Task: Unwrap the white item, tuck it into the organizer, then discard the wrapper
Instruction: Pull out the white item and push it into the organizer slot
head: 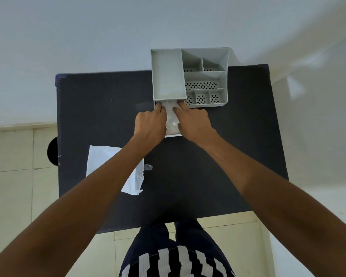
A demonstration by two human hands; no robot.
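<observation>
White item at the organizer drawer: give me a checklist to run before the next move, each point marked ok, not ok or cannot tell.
1. Both hands on the white item: ok; left hand and right hand press it from either side.
2. Organizer drawer open: ok; it sticks out toward the person.
3. Item fully inside the drawer: cannot tell; the hands cover its edges.
4. Item unwrapped: cannot tell; its surface looks glossy.
5. Wrapper discarded: not ok; it lies on the black table.
</observation>
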